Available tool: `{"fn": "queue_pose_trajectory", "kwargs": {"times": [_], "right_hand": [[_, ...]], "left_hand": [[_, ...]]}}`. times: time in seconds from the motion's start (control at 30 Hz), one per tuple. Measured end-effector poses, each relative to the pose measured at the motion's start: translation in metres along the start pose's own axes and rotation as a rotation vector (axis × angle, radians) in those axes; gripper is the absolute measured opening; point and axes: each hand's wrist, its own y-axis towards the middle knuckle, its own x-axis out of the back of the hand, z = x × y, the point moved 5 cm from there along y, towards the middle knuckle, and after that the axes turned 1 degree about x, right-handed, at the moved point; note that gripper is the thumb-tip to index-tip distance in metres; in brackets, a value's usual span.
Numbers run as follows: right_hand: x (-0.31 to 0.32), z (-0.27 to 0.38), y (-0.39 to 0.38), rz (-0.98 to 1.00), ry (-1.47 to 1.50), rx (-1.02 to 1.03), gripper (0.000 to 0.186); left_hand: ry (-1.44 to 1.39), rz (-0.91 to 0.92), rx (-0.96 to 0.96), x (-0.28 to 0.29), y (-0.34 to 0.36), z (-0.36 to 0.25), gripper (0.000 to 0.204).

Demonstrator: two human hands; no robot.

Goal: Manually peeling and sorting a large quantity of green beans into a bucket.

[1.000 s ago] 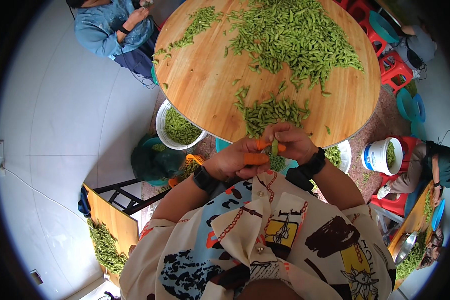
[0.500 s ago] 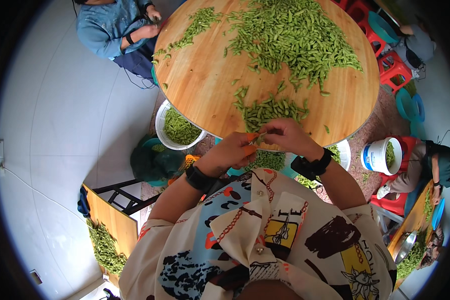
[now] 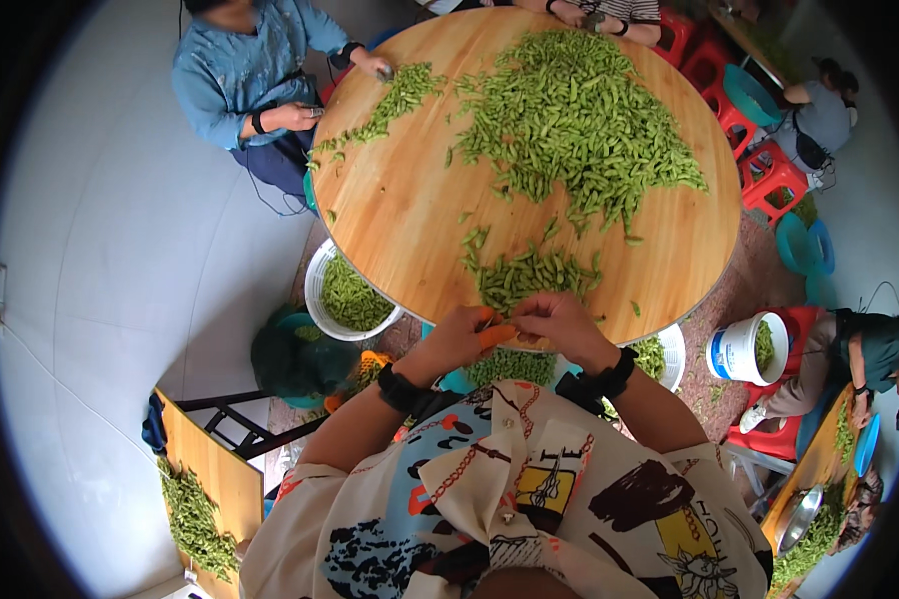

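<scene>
My left hand (image 3: 464, 339), with orange covers on its fingers, meets my right hand (image 3: 552, 324) at the near edge of the round wooden table (image 3: 380, 200). Both are closed in pinches, fingertips together around something small that is mostly hidden. Just beyond them lies a small pile of green pods (image 3: 529, 280); a much larger heap (image 3: 579, 120) covers the far part of the tabletop. Below my hands is a teal basin (image 3: 509, 367) of small green beans, partly hidden by my arms.
Co-workers sit at upper left (image 3: 230, 80), top (image 3: 629, 20) and right (image 3: 864, 354). A white basket (image 3: 350, 295) holds pods; a white bucket (image 3: 744, 351) stands by red stools (image 3: 774, 180). Side tables (image 3: 235, 489) with pods flank me at lower left and right.
The view has shifted, so the table sits lower in the picture. The pod visible earlier between my fingertips is now mostly hidden. The co-worker at upper left has reached toward the table's pods.
</scene>
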Motion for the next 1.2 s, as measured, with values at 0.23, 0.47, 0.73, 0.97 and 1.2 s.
{"fn": "queue_pose_trajectory", "kwargs": {"times": [0.23, 0.47, 0.73, 0.97, 1.2], "right_hand": [[0.005, -0.013, -0.012, 0.004, 0.277, -0.121, 0.015], [0.005, 0.001, -0.001, -0.143, -0.238, 0.191, 0.015], [0.0, 0.011, -0.008, -0.132, -0.408, 0.309, 0.012], [-0.014, 0.0, -0.017, -0.179, -0.645, 0.419, 0.013], [0.011, -0.027, -0.02, -0.261, -0.566, 0.295, 0.016]], "left_hand": [[0.054, 0.1, -0.003, -0.004, 0.006, -0.003, 0.028], [0.243, -0.176, -0.158, -0.003, 0.01, 0.003, 0.027], [-0.159, 0.09, 0.107, -0.009, 0.0, -0.001, 0.022], [0.0, 0.062, 0.035, -0.013, 0.007, 0.027, 0.023], [0.429, 0.219, -0.101, -0.023, 0.013, 0.065, 0.025]]}}
